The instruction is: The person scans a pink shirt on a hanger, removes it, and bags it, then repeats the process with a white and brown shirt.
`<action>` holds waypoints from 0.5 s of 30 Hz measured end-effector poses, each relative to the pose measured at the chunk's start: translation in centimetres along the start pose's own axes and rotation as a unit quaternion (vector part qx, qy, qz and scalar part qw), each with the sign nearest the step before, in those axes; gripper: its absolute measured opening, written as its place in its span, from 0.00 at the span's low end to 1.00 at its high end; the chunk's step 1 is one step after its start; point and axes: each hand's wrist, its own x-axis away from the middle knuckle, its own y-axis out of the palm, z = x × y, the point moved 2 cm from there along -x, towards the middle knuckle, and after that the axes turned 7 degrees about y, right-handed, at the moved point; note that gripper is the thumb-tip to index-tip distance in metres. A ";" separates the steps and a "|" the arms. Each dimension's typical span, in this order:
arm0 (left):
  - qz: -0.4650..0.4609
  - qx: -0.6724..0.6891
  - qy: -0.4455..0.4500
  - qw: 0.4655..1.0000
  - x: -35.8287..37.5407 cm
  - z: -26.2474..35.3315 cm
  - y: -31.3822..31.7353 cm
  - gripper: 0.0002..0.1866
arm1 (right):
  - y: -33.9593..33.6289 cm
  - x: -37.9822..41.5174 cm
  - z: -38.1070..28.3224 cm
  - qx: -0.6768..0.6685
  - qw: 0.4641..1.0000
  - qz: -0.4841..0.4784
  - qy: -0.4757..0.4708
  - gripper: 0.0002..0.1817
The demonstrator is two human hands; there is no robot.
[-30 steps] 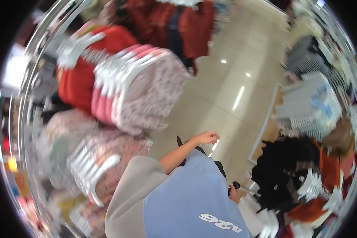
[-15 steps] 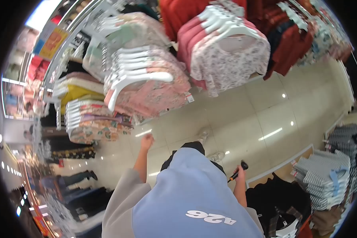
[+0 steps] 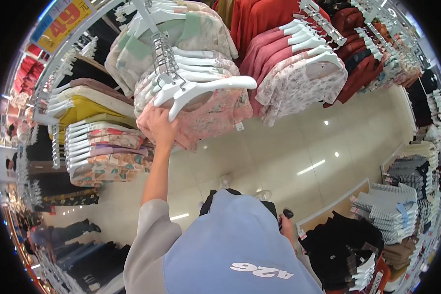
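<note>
My left hand (image 3: 162, 126) is at the near end of the rack, its fingers closed on the shoulder of a pink floral top (image 3: 213, 111). A white hanger (image 3: 215, 86) sticks out in front of that top, its lower arm right beside my fingers. More tops on white hangers are packed behind it on a metal hook rail (image 3: 161, 51). Down by my right side, my right hand (image 3: 287, 230) is closed around a black, round-headed tool (image 3: 288, 213); its exact kind does not show.
Pink and floral tops (image 3: 299, 93) hang to the right, yellow and patterned garments (image 3: 108, 139) to the left. A price sign (image 3: 61, 24) stands upper left. Behind me at right are black garments (image 3: 340, 245) and striped ones (image 3: 387, 206). A person (image 3: 63, 234) is at far left.
My left hand has reached forward and up from open air to the pink floral top. The rack is closer in view. My right hand still holds the black tool low at my side.
</note>
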 end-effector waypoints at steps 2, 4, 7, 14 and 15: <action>-0.070 0.136 -0.100 0.983 0.5 -0.4 1.9 0.11 | 1.6 1.3 1.4 0.091 0.994 0.018 -0.053 0.09; -0.084 0.175 -0.116 0.974 0.0 0.6 1.6 0.13 | 2.4 1.4 2.9 0.216 0.962 0.092 -0.141 0.10; -0.101 0.244 -0.201 0.943 -0.7 1.2 1.7 0.14 | 3.9 3.7 2.8 0.207 0.951 0.133 -0.190 0.11; -0.160 0.338 -0.142 0.917 -0.3 4.4 -0.2 0.10 | 2.1 2.4 2.3 0.116 0.989 0.080 -0.048 0.15; -0.203 0.370 -0.104 0.901 0.9 4.9 0.8 0.09 | 1.7 1.1 2.2 0.141 0.984 0.095 -0.059 0.14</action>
